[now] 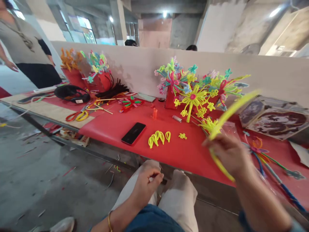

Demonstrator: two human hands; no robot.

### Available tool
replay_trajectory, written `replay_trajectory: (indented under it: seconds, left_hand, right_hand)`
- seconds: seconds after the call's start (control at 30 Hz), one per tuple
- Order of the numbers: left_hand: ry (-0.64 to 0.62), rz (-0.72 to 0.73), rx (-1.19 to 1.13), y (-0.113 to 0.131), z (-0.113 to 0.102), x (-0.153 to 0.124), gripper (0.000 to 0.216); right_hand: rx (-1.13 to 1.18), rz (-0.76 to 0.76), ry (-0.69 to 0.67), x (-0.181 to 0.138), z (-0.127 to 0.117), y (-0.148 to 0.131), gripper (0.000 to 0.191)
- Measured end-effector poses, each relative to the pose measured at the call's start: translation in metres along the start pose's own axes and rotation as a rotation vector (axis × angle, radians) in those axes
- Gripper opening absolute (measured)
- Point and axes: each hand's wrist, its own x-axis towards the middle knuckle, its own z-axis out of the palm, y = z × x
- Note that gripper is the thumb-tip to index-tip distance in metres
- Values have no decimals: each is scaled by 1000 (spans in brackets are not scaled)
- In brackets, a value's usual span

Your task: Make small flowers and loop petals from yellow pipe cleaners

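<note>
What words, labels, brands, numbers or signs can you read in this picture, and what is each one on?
None can be read with certainty.
Phone: faint marks on its dark screen, too small to read.
White label on the black looped item: too small and blurred to read; I can't tell whether it carries any print.

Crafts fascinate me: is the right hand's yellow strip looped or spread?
Spread out: the yellow strip extends above and below the right hand, blurred.
</note>
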Motion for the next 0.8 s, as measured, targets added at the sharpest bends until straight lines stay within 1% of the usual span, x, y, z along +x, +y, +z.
replay_trajectory:
  seconds: [0.07, 0.1, 0.17, 0.23, 0.3, 0.37, 0.5, 0.6, 0.7, 0.8]
  left_hand:
    - [25, 1, -50, 6, 1, 4, 23]
    - [43, 0, -87, 8, 1, 6, 22]
    - [74, 7, -171, 11, -2, 10, 22]
    - [83, 15, -221, 13, -5, 13, 23]
    - [80, 29, -213, 17, -8, 16, 20]
    - [84, 53, -202, 21, -10, 20, 22]
    - [105, 88, -236, 30, -8, 26, 21]
    - [68, 91, -211, 34, -4, 25, 22]
    - [8, 90, -188, 37, -3, 21, 21]
    - [12, 136, -173, 39, -8, 17, 19]
  right_hand:
    - [156, 42, -304, -30, 47, 0, 14]
    - [203, 71, -407, -41, 68, 1, 14]
    - [261, 80, -525, -56, 99, 2, 14]
    - [279, 126, -518, -64, 113, 3, 16]
    - [283, 156, -530, -69, 114, 5, 15]
    - [268, 157, -538, -73, 109, 5, 14]
    - [236, 130, -503, -80, 99, 3, 13]
    - [253, 126, -456, -81, 95, -2, 12]
    - [264, 82, -411, -80, 93, -6, 16]
    - [160, 12, -364, -81, 91, -4, 19]
